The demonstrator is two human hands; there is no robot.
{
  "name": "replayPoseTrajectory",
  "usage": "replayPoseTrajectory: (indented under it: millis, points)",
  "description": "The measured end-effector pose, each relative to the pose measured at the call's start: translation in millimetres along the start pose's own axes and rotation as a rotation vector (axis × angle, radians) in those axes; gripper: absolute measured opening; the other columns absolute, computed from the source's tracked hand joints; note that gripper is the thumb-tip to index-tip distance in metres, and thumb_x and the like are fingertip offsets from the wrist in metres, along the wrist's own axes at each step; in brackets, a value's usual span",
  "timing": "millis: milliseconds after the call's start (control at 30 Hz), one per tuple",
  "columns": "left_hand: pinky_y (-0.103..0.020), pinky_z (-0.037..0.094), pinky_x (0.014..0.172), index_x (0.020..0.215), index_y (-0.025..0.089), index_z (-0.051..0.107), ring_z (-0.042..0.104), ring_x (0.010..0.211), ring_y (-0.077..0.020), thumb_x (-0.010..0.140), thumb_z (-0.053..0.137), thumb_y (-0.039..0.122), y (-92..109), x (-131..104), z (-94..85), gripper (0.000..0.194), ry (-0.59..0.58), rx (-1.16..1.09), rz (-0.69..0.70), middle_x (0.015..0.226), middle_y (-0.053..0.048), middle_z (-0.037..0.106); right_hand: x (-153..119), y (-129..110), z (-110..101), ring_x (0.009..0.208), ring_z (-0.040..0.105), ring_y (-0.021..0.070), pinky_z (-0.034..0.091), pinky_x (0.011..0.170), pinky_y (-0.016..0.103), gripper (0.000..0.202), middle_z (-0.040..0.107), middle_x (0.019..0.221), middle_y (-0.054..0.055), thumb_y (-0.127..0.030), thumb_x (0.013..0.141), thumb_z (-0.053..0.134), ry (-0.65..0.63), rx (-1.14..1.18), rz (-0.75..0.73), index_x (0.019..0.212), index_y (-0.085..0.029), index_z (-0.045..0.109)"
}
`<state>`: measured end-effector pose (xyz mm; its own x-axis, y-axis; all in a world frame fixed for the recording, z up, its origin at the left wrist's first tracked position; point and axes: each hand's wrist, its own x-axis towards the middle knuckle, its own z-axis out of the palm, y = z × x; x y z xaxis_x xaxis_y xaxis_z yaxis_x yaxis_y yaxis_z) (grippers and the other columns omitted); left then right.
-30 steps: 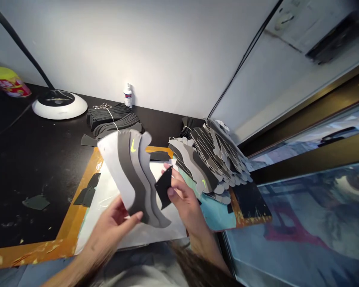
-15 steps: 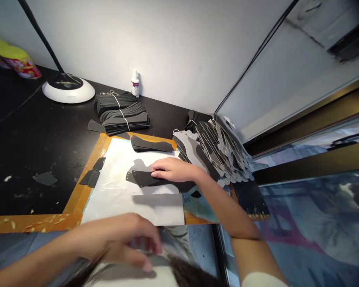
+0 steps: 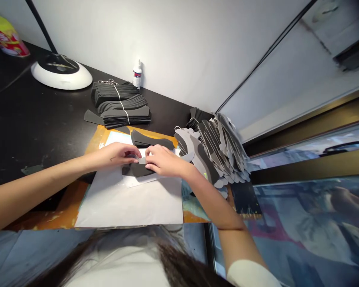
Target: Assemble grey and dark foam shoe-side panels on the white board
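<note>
Both hands meet over a dark grey cut-out piece point(image 3: 140, 170) on white paper point(image 3: 131, 203). My left hand point(image 3: 122, 154) has its fingers curled and the thumb low, pinching the upper left edge of the piece. From the other side, my right hand point(image 3: 165, 160) grips the same edge, with its fingertips close to the left ones. A lighter grey part point(image 3: 142, 160) shows between the two hands; how it joins the dark piece is partly hidden by the fingers. Just behind the hands lies a small stack of curved dark pieces point(image 3: 151, 140).
Tied bundles of dark pieces point(image 3: 122, 113) lie at the back left, near a small white bottle point(image 3: 137, 74) and a lamp base point(image 3: 62, 72). A large pile of grey cut pieces point(image 3: 219, 145) stands at the right. A glass panel point(image 3: 314, 231) borders the table's right side.
My left hand has risen from in front of the table edge to the dark piece. My right hand has shifted slightly left and up, its fingers now bent. The view has tilted a little.
</note>
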<state>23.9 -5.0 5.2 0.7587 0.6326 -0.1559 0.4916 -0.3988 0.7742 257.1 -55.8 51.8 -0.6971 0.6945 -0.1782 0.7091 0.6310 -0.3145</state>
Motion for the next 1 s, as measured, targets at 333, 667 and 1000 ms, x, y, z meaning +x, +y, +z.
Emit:
replayPoseTrajectory:
  millis: [333,667,1000]
  points:
    - [-0.026,0.047,0.070,0.098,0.017,0.074,0.063,0.078,-0.0176,0.095,0.054,0.056,-6,-6,0.5,0.044,0.135,-0.223,0.064,0.090,-0.006,0.073,-16,-19,25,0.076,0.056,0.0155,0.034,0.068,0.027,0.023,0.066,0.083,0.000,-0.023,0.102,0.049,0.283,0.271,0.204,0.086,-0.019,0.065]
    - [-0.019,0.040,0.054,0.078,0.017,0.072,0.053,0.057,-0.0112,0.078,0.076,0.046,-9,-9,-7.1,0.029,-0.151,-0.291,-0.045,0.062,0.002,0.062,-5,-24,50,0.082,0.063,0.0168,0.036,0.069,0.026,0.009,0.071,0.093,0.000,-0.030,0.093,0.069,0.370,0.312,0.248,0.099,-0.023,0.067]
    - [-0.020,0.037,0.056,0.076,0.019,0.075,0.053,0.059,-0.0121,0.078,0.075,0.044,-13,-6,-3.3,0.025,-0.142,-0.189,-0.035,0.063,0.001,0.065,-6,-18,62,0.082,0.063,0.0163,0.039,0.073,0.027,0.003,0.072,0.092,-0.001,-0.023,0.090,0.072,0.381,0.398,0.253,0.089,-0.022,0.071]
